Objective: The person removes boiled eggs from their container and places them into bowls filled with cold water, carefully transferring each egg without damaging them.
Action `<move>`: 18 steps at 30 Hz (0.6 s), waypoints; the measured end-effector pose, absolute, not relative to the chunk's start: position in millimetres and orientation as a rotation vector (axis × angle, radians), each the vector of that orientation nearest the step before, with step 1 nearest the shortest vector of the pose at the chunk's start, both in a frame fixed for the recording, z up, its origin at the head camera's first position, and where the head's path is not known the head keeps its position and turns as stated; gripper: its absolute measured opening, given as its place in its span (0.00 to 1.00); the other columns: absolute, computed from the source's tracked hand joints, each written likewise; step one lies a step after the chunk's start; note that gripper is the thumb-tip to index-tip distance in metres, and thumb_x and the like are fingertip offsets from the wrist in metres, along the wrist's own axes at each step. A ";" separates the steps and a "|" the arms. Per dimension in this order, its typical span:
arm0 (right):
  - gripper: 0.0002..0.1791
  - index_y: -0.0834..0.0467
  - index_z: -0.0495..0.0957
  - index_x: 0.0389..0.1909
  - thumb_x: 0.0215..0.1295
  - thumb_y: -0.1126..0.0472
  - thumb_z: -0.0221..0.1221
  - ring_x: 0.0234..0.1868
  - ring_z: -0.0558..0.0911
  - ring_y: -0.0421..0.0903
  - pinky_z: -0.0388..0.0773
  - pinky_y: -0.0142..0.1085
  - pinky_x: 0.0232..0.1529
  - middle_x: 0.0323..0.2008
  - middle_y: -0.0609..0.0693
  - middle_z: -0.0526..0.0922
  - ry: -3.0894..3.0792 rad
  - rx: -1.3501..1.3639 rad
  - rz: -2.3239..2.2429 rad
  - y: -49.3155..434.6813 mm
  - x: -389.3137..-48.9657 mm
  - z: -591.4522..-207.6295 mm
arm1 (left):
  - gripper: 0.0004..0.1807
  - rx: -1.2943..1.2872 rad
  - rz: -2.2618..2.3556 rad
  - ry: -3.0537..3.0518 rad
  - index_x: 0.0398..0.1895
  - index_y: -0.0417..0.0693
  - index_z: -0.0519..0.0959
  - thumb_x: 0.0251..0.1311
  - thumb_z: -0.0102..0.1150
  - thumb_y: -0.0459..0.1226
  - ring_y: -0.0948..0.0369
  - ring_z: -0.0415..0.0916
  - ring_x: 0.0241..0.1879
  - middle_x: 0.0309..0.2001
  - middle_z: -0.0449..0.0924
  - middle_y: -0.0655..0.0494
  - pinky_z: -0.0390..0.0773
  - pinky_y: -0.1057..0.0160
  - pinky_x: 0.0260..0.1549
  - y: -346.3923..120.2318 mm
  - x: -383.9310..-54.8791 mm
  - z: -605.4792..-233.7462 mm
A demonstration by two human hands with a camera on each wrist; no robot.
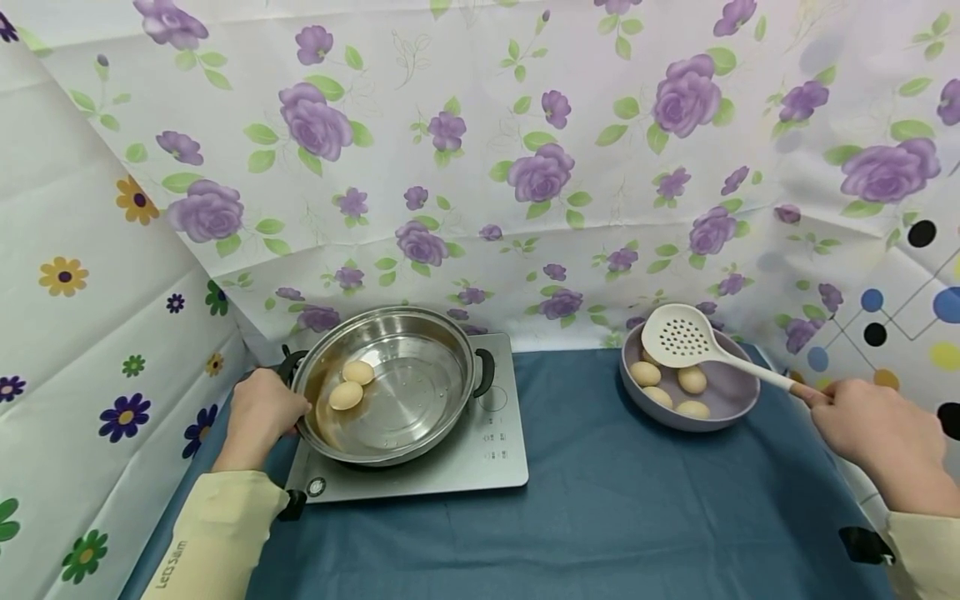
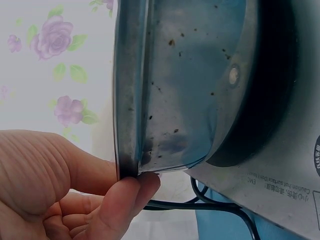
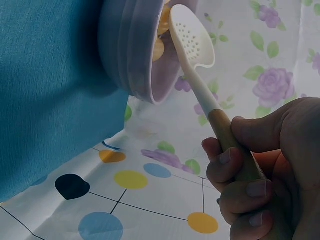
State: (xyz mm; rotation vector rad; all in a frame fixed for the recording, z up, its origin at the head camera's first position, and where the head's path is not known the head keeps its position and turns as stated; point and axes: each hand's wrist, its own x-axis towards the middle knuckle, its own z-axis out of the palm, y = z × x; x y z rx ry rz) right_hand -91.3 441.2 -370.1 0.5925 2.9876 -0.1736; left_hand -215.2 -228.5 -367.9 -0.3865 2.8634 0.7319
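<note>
A steel pan (image 1: 420, 408) with black side handles holds two brown eggs (image 1: 346, 396) on its left side. My left hand (image 1: 262, 408) is at the pan's left edge; in the left wrist view its thumb and finger pinch the rim. At the right, my right hand (image 1: 877, 425) grips the wooden handle of a white slotted spoon (image 1: 678, 335). The spoon's perforated head is over the back of a purple-grey bowl (image 1: 731, 410). Several eggs (image 1: 692, 380) lie in that bowl, one partly hidden by the spoon. No egg is visible on the spoon.
Under the pan is a silver induction cooktop (image 1: 480, 471) on a blue tablecloth (image 1: 585, 500). A black cord (image 2: 220, 205) runs beside the cooktop in the left wrist view. Flowered sheeting (image 1: 480, 167) rises behind, with patterned sheets at both sides.
</note>
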 end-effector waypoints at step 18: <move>0.41 0.55 0.78 0.21 0.62 0.26 0.32 0.16 0.67 0.48 0.59 0.41 0.18 0.13 0.51 0.67 2.993 0.576 -0.238 438.3 -91.4 -367.2 | 0.09 -0.379 0.755 2.873 0.21 0.33 0.81 0.49 0.57 0.33 0.57 0.77 0.12 0.12 0.78 0.47 0.75 0.60 0.13 -227.5 -214.4 -368.3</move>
